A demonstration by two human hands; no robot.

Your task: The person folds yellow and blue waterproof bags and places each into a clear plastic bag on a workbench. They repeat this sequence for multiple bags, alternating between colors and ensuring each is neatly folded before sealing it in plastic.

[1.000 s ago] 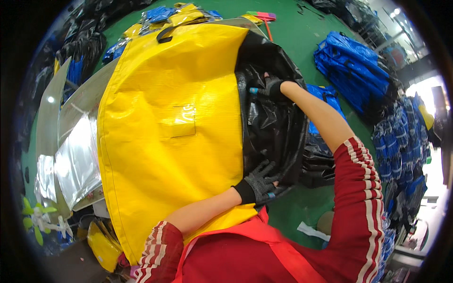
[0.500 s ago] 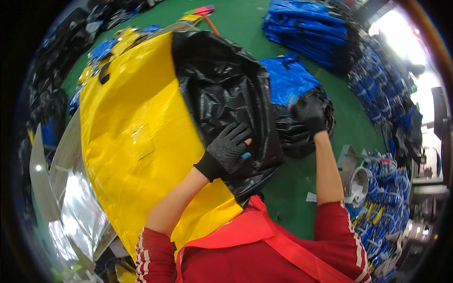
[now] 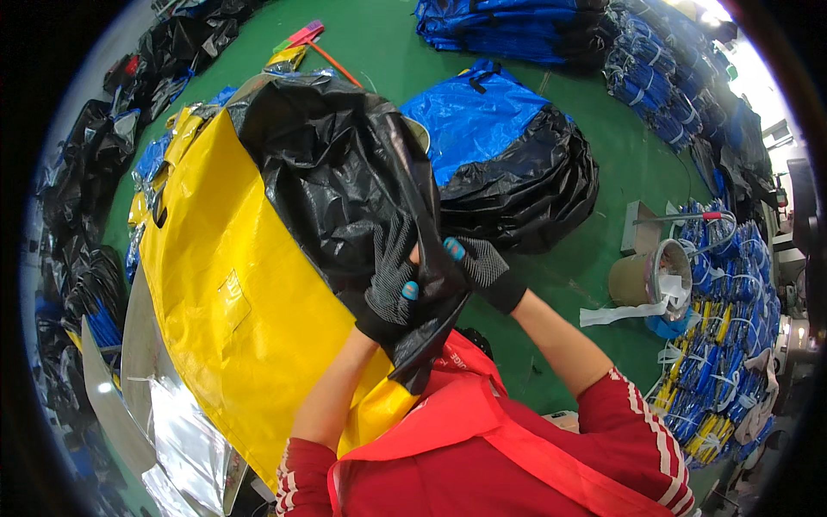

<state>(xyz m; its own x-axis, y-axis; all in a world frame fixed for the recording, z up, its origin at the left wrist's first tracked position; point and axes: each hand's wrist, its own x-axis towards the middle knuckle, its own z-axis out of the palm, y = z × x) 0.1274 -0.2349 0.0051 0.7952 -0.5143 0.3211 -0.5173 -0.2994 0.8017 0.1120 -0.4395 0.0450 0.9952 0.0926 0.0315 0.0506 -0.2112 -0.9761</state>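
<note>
Head view: gloved left hand point(image 3: 394, 289) and right hand point(image 3: 482, 269), fingers closed, pinch the near edge of the black plastic liner point(image 3: 332, 177), which runs away from the person along the yellow bag point(image 3: 241, 319) on the green floor point(image 3: 551, 284).

single head-worn fisheye view, looking steeply down, close over green floor point(image 3: 603, 284)
</note>
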